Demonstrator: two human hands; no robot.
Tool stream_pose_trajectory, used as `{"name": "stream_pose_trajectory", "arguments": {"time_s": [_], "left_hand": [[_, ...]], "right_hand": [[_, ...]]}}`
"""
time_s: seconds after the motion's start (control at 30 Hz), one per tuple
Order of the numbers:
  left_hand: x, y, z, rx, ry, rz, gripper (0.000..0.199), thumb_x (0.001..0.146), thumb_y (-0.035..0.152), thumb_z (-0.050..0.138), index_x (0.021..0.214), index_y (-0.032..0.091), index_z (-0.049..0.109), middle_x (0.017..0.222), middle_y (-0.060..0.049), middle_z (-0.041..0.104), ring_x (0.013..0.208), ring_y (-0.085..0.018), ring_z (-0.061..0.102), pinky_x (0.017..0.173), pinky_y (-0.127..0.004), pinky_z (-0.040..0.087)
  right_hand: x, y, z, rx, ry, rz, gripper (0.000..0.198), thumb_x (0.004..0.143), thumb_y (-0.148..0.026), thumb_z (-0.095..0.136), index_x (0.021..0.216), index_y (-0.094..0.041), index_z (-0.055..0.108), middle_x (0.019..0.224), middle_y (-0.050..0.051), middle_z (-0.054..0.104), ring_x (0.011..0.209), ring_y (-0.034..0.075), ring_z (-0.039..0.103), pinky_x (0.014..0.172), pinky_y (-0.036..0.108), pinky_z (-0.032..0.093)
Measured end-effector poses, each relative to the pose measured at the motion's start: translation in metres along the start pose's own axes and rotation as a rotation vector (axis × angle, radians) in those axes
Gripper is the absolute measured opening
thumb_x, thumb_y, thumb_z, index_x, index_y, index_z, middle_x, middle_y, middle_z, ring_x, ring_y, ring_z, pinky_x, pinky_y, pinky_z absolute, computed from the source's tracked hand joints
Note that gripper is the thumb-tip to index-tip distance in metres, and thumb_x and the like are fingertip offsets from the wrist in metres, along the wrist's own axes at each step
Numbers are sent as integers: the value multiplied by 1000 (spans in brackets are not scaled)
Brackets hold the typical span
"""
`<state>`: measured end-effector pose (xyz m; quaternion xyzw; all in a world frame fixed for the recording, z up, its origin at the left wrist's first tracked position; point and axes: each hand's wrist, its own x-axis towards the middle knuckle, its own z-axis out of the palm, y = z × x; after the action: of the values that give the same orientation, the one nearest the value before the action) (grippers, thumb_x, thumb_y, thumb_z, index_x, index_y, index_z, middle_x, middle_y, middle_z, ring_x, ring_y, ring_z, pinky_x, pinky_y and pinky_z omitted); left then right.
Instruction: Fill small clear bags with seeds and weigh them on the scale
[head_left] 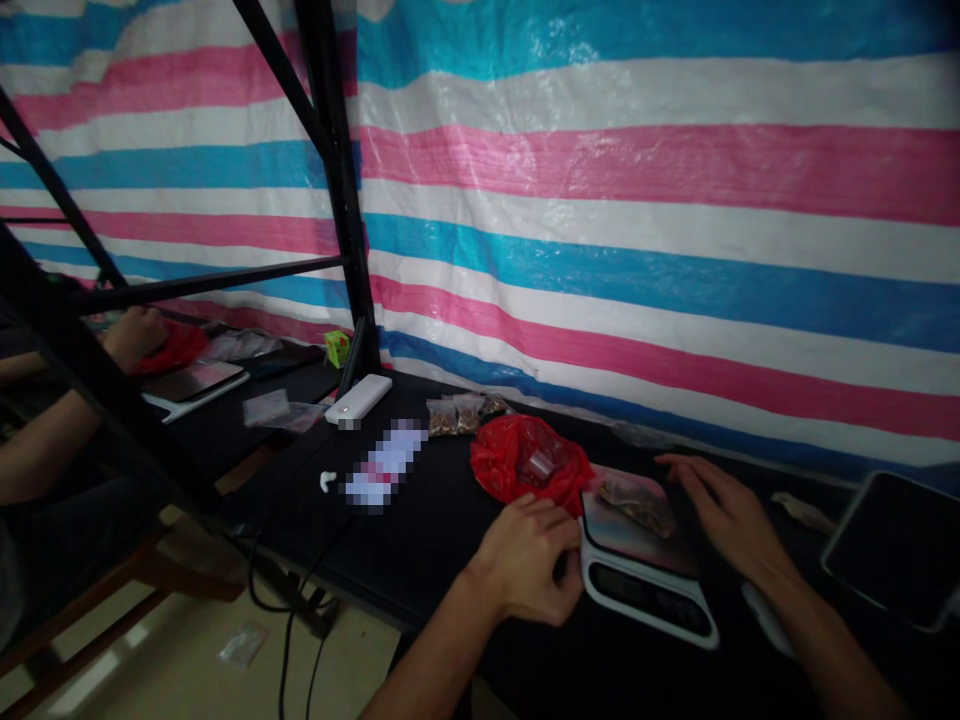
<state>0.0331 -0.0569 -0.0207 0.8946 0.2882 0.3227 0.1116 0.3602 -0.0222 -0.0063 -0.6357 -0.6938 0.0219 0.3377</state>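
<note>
Packet (639,507) lying on the scale (634,548) looks light, soft and slippery, best pinched by an edge. Left hand (531,560) curls at the scale's left, its grip impossible to tell; right hand (726,510), fingers extended, looks empty at right.

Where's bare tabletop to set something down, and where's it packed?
The roomiest bare tabletop lies between the pixelated screen, the red bag and the left hand. Around the scale it's crowded: a packet lies on it, the bag and left hand crowd its left, and the right hand is at its right.
</note>
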Motion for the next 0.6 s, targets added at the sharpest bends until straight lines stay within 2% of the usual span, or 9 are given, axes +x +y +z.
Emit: {"name": "stream_pose_trajectory", "arguments": {"time_s": [0.1,0.2,0.33,0.43,0.53,0.6], "left_hand": [[5,7,-1,19,-40,12,30,79,42,73,98,22,61,94,-6,70,94,-26,66,93,-39,51],[10,9,-2,70,-77,18,47,74,54,79,103,21,61,103,-9,70,103,-29,65,101,-43,50],[16,4,5,141,-113,57,59,70,66,80,103,21,63,102,-10,70,102,-31,65,97,-44,52],[22,3,15,198,-113,93,59,74,68,77,105,20,64,100,-10,71,102,-31,66,97,-44,51],[33,6,18,219,-91,153,60,79,71,71,107,19,64,98,-10,72,100,-30,67,96,-44,51],[43,6,8,207,-39,178,53,87,68,65,107,19,64,98,-9,72,100,-28,66,94,-42,50]], "right_hand": [[0,-3,-3,-24,13,-8,51,102,-56,36,115,-26,75,101,6,77,99,30,72,92,47,56],[-1,-6,-4,-26,4,-16,50,102,-56,37,115,-26,75,102,6,77,99,30,72,94,50,55],[-3,-12,-3,21,-22,-62,43,102,-54,42,117,-29,73,118,6,75,112,31,69,101,53,51],[-6,-17,2,49,-105,-149,40,98,-53,54,127,-30,69,118,7,74,111,31,68,98,51,53],[-8,-19,10,19,-173,-194,54,91,-52,68,140,-29,62,117,9,72,106,31,68,94,51,55],[-10,-20,15,9,-166,-184,60,88,-51,72,143,-29,59,123,10,70,111,32,67,97,52,54]]}}
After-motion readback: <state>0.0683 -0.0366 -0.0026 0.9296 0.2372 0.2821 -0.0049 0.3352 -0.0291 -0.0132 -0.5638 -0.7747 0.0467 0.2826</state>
